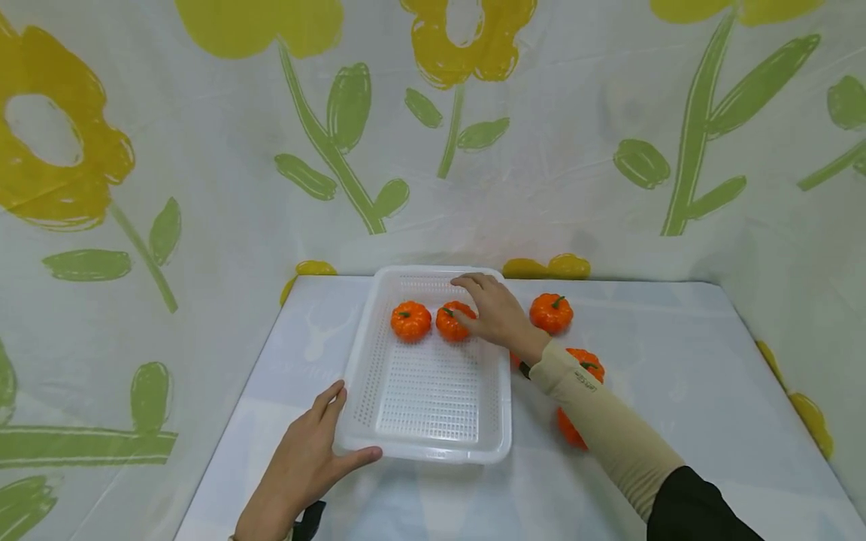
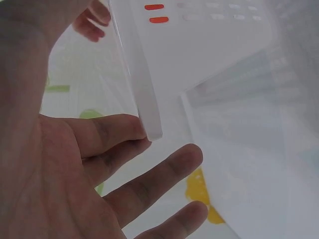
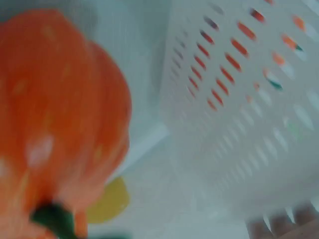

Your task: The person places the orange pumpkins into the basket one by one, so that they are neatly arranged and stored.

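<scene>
Black sleeve nearest, a pumpkin lies just beside right fingers.

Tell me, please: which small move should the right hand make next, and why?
I would probably raise the right hand clear of the nearest orange pumpkin in the basket. The fingers look spread rather than closed round it, two pumpkins rest inside, and more pumpkins lie on the table to the right. The left hand touches the basket, which may steady it.
</scene>
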`<state>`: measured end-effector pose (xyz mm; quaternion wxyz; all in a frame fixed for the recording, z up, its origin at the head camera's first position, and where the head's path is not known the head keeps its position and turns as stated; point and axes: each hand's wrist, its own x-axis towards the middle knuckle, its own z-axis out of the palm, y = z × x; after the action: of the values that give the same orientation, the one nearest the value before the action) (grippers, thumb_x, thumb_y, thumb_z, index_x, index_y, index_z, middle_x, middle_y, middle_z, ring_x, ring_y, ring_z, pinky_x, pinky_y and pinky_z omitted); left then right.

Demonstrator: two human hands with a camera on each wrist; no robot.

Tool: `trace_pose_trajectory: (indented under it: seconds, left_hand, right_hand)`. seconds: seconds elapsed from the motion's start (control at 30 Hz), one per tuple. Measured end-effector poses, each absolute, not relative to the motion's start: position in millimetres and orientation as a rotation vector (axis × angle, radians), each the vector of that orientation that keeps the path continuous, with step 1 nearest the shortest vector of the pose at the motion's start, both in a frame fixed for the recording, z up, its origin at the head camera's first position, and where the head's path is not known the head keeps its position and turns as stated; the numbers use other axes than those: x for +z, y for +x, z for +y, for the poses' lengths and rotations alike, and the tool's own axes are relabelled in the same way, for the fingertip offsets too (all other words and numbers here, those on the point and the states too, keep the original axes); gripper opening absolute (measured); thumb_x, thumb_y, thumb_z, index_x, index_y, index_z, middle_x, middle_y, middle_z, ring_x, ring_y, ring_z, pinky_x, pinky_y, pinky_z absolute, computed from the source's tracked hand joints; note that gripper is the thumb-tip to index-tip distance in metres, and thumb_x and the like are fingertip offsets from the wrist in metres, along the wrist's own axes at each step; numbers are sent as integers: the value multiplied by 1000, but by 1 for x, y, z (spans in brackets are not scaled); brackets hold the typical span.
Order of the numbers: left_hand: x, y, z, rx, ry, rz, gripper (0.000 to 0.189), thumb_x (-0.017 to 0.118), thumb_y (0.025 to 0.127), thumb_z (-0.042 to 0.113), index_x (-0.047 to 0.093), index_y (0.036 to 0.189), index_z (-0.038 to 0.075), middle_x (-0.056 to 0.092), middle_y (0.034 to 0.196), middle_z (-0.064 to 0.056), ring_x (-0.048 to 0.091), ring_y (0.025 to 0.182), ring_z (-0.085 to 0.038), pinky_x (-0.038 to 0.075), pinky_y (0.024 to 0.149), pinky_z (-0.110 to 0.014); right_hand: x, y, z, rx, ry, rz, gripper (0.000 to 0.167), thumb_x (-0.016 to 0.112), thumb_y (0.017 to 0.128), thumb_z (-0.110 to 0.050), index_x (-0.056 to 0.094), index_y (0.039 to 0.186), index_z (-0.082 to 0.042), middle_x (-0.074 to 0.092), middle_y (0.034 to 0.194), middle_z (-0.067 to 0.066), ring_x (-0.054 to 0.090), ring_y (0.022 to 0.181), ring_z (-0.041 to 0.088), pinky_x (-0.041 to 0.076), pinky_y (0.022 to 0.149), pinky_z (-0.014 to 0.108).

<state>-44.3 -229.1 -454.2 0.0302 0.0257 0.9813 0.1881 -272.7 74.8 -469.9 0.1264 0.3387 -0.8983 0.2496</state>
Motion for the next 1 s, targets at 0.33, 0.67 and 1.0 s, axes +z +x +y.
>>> trace_pose_trajectory:
  seconds: [0.33,0.67,1.0]
  left_hand:
    - [-454,-44,-229,577,70,3021,122,70,69,81,37,155,0,35,160,-13,55,125,-40,48,102,-56]
    - [-455,-45,-230,582,63,3015,123,69,69,83,37,155,1,34,161,-13,55,125,-39,48,102,-56]
    - [-455,-45,-231,592,105,3030,123,67,70,84,38,154,-1,35,160,-13,56,123,-40,48,102,-55]
  right_hand:
    - [-454,-274,131,860,760,-2687,64,74,93,-31,47,147,-10,48,148,14,46,134,36,42,109,54]
    - [-463,-281,203,895,506,-3092,89,75,91,-37,26,159,-6,25,160,27,27,144,48,28,113,68]
    - [-474,-283,227,877,573,-3242,89,77,90,-36,30,153,7,35,149,37,41,132,51,34,110,66]
